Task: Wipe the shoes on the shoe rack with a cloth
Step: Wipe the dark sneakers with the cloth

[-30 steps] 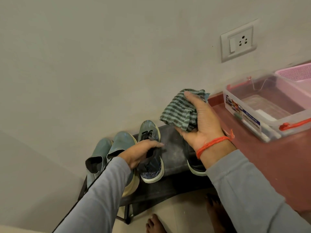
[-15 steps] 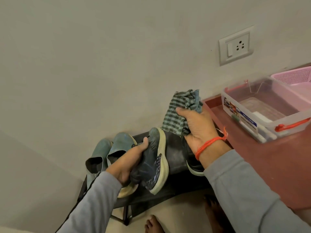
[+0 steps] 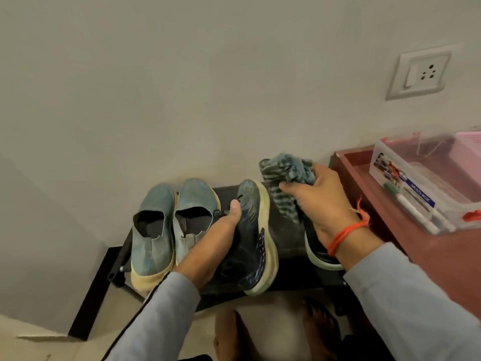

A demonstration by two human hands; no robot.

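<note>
Plain grey wall (image 3: 182,87) fills the top of the view, a white switch-and-socket plate (image 3: 419,72) set into it at the upper right. Below it sits the dark shoe rack (image 3: 286,230), pushed up against the wall, and just to its right a reddish-brown cabinet top (image 3: 429,256) carrying a clear plastic storage box (image 3: 421,186) with red clips, a pink basket (image 3: 468,144) behind it and markers (image 3: 413,212) lying along the box's near side.

On the rack's left end, a pair of blue-grey slip-on shoes (image 3: 156,230) stands side by side, toes to the wall. Right beside them, the left hand (image 3: 218,243) grips a dark navy sneaker (image 3: 253,238), thumb up over the upper, fingers wrapped round it; the sneaker is tipped onto its side so the cream sole faces right. Its partner, a second dark sneaker (image 3: 320,254), lies at the rack's right end, mostly hidden under the right wrist.

Right hand (image 3: 322,204), orange thread (image 3: 346,235) tied at the wrist, clutches a bunched green-and-dark striped cloth (image 3: 283,183). The cloth hangs just to the right of the tipped sneaker's sole, near the toe; whether it touches, I cannot tell. Bare feet (image 3: 229,334) show on the floor below.
</note>
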